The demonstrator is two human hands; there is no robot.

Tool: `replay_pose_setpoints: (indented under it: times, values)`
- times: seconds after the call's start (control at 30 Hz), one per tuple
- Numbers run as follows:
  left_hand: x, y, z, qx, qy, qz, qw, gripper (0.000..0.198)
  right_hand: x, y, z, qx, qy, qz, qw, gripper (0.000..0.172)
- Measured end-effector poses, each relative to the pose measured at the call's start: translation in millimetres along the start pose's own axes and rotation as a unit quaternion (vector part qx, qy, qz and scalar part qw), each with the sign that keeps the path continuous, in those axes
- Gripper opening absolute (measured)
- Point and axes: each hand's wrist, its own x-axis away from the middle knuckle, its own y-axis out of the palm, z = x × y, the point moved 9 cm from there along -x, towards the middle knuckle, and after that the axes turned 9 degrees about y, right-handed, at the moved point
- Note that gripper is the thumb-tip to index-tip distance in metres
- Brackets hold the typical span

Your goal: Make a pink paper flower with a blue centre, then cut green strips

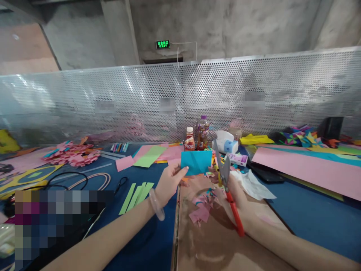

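Observation:
My left hand (pixel 171 180) pinches the left edge of a blue sheet of paper (pixel 196 162), which is held up above the brown board (pixel 203 246). My right hand (pixel 235 194) is closed around a pair of scissors (pixel 232 210) with red handles, and its fingertips reach the paper's lower right corner. The scissor blades point up and stand a little apart, just right of the paper. Part of the right fingers is hidden behind the scissors. Small pink and blue paper scraps (pixel 200 212) lie on the board below the hands.
Green paper strips (pixel 137 197) lie left of the board. Behind the hands stand a red bottle (pixel 189 140), a purple-capped bottle (pixel 203 131) and a tissue pack (pixel 225 142). A crumpled tissue (pixel 255 184) and large pink sheets (pixel 307 165) lie right. A perforated metal screen (pixel 126 101) closes the back.

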Motion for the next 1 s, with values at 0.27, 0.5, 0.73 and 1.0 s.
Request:
replay_pose_setpoints:
  times: [0.27, 0.5, 0.73, 1.0]
  values:
    - [19, 31.0, -3, -0.030, -0.004, -0.067, 0.997, 0.021, 4, 10, -1, -0.006, -0.005, -0.047, 0.999, 0.048]
    - [29, 49.4, -11, -0.025, -0.008, -0.126, 0.992, 0.025, 0, 9, 8, -0.090, 0.053, -0.040, 0.994, 0.044]
    - [32, 54.1, -25, 0.028, -0.058, -0.129, 0.990, 0.025, -3, 11, 10, -0.113, 0.092, -0.053, 0.988, 0.040]
    - [28, 50.8, -30, 0.081, -0.068, -0.083, 0.991, 0.028, -6, 9, 11, -0.097, 0.056, -0.039, 0.993, 0.042]
